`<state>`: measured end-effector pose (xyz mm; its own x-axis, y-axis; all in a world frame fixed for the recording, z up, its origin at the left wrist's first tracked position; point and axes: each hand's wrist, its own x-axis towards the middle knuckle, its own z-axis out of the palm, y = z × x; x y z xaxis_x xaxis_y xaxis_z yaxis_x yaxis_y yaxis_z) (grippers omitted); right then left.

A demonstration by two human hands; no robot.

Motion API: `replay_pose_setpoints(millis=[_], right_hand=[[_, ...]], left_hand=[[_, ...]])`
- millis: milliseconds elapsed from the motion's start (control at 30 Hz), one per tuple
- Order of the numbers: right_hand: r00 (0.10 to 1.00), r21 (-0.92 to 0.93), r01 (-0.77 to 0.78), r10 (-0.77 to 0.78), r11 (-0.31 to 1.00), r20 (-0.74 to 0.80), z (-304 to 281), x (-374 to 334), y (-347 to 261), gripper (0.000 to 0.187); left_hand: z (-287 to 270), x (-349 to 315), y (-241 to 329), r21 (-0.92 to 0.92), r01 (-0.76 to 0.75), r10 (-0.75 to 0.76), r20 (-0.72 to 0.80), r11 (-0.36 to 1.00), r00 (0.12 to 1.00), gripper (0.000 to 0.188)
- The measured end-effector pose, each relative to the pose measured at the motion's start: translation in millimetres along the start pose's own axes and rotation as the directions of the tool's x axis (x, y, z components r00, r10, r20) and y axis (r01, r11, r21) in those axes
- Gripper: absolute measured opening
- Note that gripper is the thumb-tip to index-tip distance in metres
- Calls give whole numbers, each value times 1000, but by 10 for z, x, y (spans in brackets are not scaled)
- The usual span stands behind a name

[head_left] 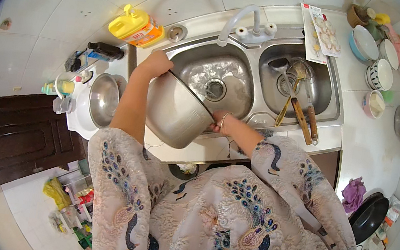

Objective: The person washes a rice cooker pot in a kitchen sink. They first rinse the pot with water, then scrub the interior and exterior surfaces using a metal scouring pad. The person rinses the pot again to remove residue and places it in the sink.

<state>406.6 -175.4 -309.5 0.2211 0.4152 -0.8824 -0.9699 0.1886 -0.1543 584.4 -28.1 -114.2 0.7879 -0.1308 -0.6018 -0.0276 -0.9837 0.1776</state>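
A pale garment (209, 204) with peacock motifs covers my body and upper arms and fills the lower middle of the view. In front of me runs a white counter (374, 135). Set into it is a steel sink (338, 105) with two basins side by side. A large metal pot (176, 108) is tilted at the left edge of the left basin, its mouth facing the basin and its rounded outside toward me; I cannot tell whether its underside touches the counter.

To the left, a shiny steel bowl (104, 101) sits tilted within a white basin (80, 115). Just beyond the pot stands a yellow jug (137, 28) with an orange label. A pale faucet (245, 20) arches from behind the sink over the left basin. In the right basin lie long-handled utensils (300, 120), their handles leaning over the near edge.

My left hand (156, 64) is closed around the pot's rim on its far left side. My right hand (218, 121) clasps the rim at its near right end, fingers curled on it. A thin bracelet (224, 121) circles my right wrist.
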Motion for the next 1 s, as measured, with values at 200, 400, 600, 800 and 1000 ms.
replay_pose_setpoints(millis=[200, 400, 600, 800, 1000], right_hand=[[408, -884, 281, -880, 374, -243, -458, -523, -653, 35], [29, -950, 307, -997, -64, 77, -708, -973, -973, 34], [-10, -917, 240, -945, -320, 327, -793, -1146, -1058, 36], [277, -992, 44, -955, 119, -102, -473, -1223, -1908, 38], [404, -959, -221, -911, -180, 78, -790, -362, -2613, 31]], left_hand=[[208, -308, -159, -534, -76, -31, -190, 842, 981, 67], [765, -311, -320, -889, 196, -35, 200, 413, 979, 31], [1251, -333, -261, -885, 164, -72, 148, 435, 986, 24], [1400, -117, -374, -902, 93, -143, 35, 422, 989, 23], [1317, -270, -296, -854, 126, -252, -6, 505, 968, 27]])
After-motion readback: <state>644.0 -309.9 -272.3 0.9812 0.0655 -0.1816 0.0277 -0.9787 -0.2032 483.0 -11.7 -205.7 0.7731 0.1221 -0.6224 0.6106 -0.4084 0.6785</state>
